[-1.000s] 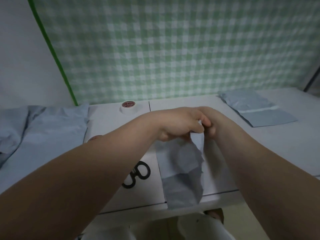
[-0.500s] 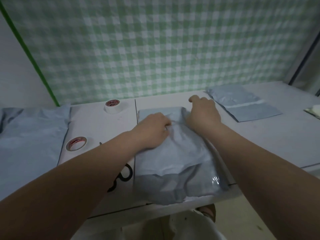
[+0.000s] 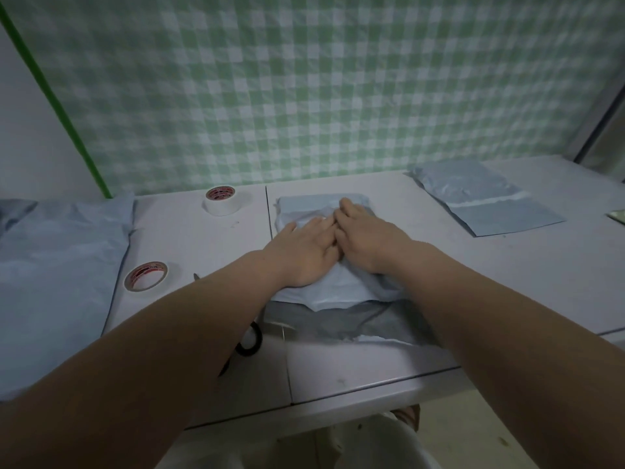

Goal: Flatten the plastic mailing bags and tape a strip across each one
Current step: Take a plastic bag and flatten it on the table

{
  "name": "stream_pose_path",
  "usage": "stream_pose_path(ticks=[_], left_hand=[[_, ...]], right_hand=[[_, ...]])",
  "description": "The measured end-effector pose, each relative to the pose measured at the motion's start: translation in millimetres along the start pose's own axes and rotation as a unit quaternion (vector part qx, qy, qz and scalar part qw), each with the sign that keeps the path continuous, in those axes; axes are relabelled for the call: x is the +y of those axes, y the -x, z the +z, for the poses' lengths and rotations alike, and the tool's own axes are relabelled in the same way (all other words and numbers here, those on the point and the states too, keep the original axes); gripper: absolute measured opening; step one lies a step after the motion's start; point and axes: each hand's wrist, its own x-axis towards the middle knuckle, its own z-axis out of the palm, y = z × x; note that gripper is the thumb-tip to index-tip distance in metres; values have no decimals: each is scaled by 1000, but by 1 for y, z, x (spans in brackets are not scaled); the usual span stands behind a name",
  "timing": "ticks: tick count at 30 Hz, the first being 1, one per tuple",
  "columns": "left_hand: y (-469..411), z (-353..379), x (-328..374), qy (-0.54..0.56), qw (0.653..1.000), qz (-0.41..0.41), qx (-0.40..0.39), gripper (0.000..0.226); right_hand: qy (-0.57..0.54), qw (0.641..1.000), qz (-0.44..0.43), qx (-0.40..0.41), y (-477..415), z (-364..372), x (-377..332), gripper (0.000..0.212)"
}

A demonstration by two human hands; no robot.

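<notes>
A pale blue plastic mailing bag [image 3: 333,292] lies crumpled on the white table [image 3: 355,360] in front of me, its darker grey inner flap spread toward the front edge. My left hand [image 3: 304,252] and my right hand [image 3: 365,238] press flat on its middle, side by side, fingers straight and touching each other. A white tape roll [image 3: 221,200] stands at the back left. A second tape roll [image 3: 146,276] lies nearer, left of my left forearm. Black scissors [image 3: 248,340] are partly hidden under that forearm.
A flattened blue bag with a pale strip across it [image 3: 487,201] lies at the back right. A heap of blue bags [image 3: 57,265] covers the table's left end. A green checked cloth [image 3: 321,86] hangs behind the table. Pale trousers [image 3: 338,445] show below the front edge.
A second ago both hands held the bag up, pinched together. They laid it down on the table, and now both palms lie flat on it, drawn together at its middle.
</notes>
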Motion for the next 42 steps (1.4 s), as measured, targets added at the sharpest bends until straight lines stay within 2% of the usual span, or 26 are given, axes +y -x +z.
stream_pose_path(ticks=[4, 9, 12, 15, 18, 21, 22, 25, 30, 32, 34, 37, 42], left_hand=[[4, 0, 0, -28, 999, -16, -33, 61], [23, -4, 0, -39, 995, -32, -85, 75], [46, -13, 5, -16, 991, -39, -123, 93], [67, -23, 10, -48, 989, -45, -131, 108], [82, -30, 16, -109, 991, -9, -72, 87], [93, -32, 22, -142, 989, 16, -40, 36], [95, -32, 25, -150, 987, 11, -48, 28], [95, -26, 27, -165, 984, -32, -53, 28], [89, -18, 27, -149, 981, -116, 45, 17], [95, -21, 30, -148, 976, -121, 102, 4], [102, -24, 32, -163, 968, -128, 141, 10], [108, -26, 31, -184, 962, -156, 127, 7], [114, -22, 34, -198, 963, -150, 102, 10]], right_hand=[[38, 997, 49, -42, 12, 4, 10, 59], [61, 994, 80, -41, 31, 5, 9, 69], [80, 995, 48, -32, 47, 1, 4, 77], [40, 998, -12, -36, 66, -3, -5, 87], [30, 997, -47, -54, 86, -7, -16, 92], [54, 995, -76, -36, 100, -13, -27, 72], [55, 995, -79, -21, 105, -16, -31, 66], [84, 994, -67, 19, 114, -24, -41, 57], [100, 992, -47, 58, 118, -24, -54, 53], [124, 986, -29, 105, 116, -19, -56, 38], [146, 979, 13, 145, 113, -18, -56, 16], [173, 971, 86, 143, 115, -22, -49, 19], [202, 962, 114, 148, 123, -19, -42, 19]])
